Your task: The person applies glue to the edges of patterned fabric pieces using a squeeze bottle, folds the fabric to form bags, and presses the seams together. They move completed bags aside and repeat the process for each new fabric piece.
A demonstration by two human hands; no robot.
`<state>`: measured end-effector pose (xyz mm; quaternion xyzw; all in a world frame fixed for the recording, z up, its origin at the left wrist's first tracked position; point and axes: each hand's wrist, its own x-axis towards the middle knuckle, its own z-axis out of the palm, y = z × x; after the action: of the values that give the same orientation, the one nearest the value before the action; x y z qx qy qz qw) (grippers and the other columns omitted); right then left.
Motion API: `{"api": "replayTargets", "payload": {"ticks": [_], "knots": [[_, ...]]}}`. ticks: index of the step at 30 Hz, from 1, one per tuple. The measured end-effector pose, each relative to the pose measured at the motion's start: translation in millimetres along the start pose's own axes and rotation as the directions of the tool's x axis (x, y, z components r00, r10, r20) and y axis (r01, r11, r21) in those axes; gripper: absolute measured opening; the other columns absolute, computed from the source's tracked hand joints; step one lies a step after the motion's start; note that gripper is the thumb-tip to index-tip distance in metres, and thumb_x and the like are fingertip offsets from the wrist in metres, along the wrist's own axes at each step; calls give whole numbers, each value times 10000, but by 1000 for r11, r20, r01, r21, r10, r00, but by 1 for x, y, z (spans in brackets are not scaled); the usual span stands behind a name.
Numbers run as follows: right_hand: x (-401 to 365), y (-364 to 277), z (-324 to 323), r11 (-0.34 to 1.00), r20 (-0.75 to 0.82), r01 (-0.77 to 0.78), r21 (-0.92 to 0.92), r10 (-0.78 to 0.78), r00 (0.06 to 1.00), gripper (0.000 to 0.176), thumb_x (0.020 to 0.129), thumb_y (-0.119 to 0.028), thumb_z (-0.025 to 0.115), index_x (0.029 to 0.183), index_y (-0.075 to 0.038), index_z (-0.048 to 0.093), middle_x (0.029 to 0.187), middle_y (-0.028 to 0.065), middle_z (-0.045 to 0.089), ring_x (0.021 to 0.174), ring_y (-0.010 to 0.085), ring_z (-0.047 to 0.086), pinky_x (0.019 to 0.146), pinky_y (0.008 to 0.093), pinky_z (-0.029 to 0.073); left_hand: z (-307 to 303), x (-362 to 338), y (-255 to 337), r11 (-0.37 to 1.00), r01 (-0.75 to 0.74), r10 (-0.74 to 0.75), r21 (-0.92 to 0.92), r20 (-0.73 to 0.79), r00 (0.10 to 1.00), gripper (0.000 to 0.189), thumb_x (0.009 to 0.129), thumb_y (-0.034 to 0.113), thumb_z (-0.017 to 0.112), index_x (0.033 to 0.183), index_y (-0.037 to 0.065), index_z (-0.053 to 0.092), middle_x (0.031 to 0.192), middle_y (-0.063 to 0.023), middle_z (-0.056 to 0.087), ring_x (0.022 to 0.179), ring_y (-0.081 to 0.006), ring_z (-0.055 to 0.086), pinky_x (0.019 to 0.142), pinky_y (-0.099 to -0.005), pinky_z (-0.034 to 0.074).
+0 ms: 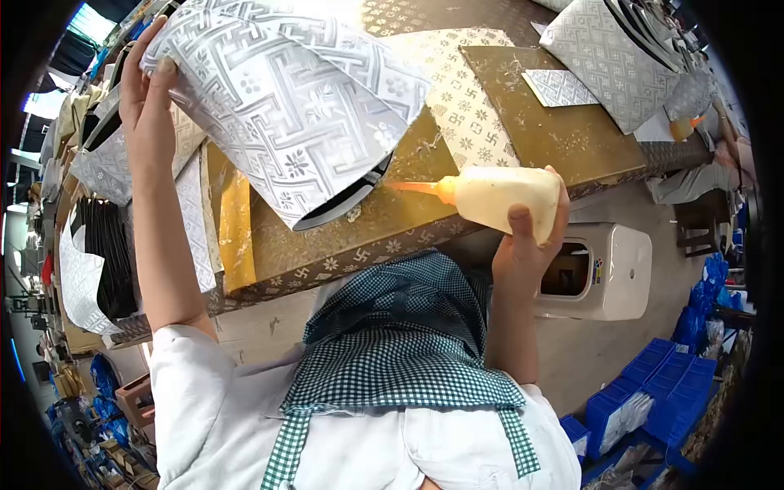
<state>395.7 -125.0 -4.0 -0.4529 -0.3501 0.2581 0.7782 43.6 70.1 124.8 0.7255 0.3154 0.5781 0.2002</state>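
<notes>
My left hand (151, 110) grips the upper left edge of a large silver-and-white patterned sheet (286, 106), thumb on its face. The sheet is raised and curved over the table, with a black strip (343, 200) along its lower edge. My right hand (535, 224) is wrapped round a pale yellow squeeze bottle (498, 196), which lies nearly level. Its orange nozzle (412, 187) points left, with the tip close to the black strip. Beneath them is a brown work board (327, 245) marked with dried smears.
A cream patterned sheet (469, 114) and a second brown board (563, 131) lie on the table. A small patterned piece (559, 87) rests there. Black strips (102, 253) hang at the left. A beige bin (629, 269) and blue crates (653, 376) stand right. Another person sits at far right.
</notes>
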Motion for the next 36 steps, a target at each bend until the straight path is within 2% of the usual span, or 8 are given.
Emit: {"api": "replayTargets", "payload": {"ticks": [3,5,8,12,14,17,26,36], "knots": [[1,10,9,999,27,-19,-31,20,999,709,782,-226,805,1346,-11,433,1286,92,482,1157,202,507,970,332,453,3,-2,6,999,-51,52,12,-35,998,397,951,183,553,1340,105,531,1161,-30,618,1050,-99,565,934,-269,417],[4,20,10,995,48,22,-101,-17,999,687,775,-186,806,1332,-4,447,1287,100,481,1145,205,510,963,329,451,5,0,4,998,-2,2,58,-1,1000,401,973,197,523,1352,67,496,1321,-72,539,1150,-130,545,972,-255,416],[2,24,15,948,124,95,-302,-60,990,681,767,-177,808,1324,-4,456,1268,104,495,1140,207,514,962,338,451,5,8,-3,993,-66,68,96,-18,998,418,974,337,543,1309,88,551,1197,-49,604,1095,-118,561,938,-273,430],[-2,22,16,985,33,41,-170,-36,999,677,766,-168,806,1322,-6,456,1264,105,501,1160,208,500,983,343,439,0,17,-16,954,-104,120,280,-39,992,470,955,439,559,1243,71,606,1132,-48,637,1041,-127,580,901,-283,444],[-3,22,13,995,40,30,-99,-26,999,680,764,-163,807,1323,-5,453,1280,105,498,1179,210,488,993,345,432,8,15,-16,972,-104,121,212,-69,990,454,955,410,573,1246,62,606,1096,-46,650,1002,-114,592,868,-256,455],[-5,32,7,970,69,93,-223,-80,994,685,775,-188,804,1329,-6,444,1307,103,490,1197,213,478,1004,346,426,17,16,-16,991,-72,82,111,-83,993,436,958,377,581,1248,52,605,1061,-46,661,964,-98,601,834,-226,461],[-16,36,5,966,42,71,-247,-62,997,675,800,-167,780,1346,-2,419,1276,102,491,1154,216,510,987,355,447,19,12,-8,991,-59,68,120,-74,995,408,964,348,575,1219,31,608,1046,-55,663,954,-103,606,826,-227,468],[-41,35,7,995,-13,-49,-87,49,999,650,806,-146,775,1340,-25,426,1325,90,459,1189,201,477,1012,338,425,24,4,-1,990,-47,57,131,-78,995,379,970,316,568,1187,9,611,1029,-65,666,944,-109,611,816,-229,476]]}}
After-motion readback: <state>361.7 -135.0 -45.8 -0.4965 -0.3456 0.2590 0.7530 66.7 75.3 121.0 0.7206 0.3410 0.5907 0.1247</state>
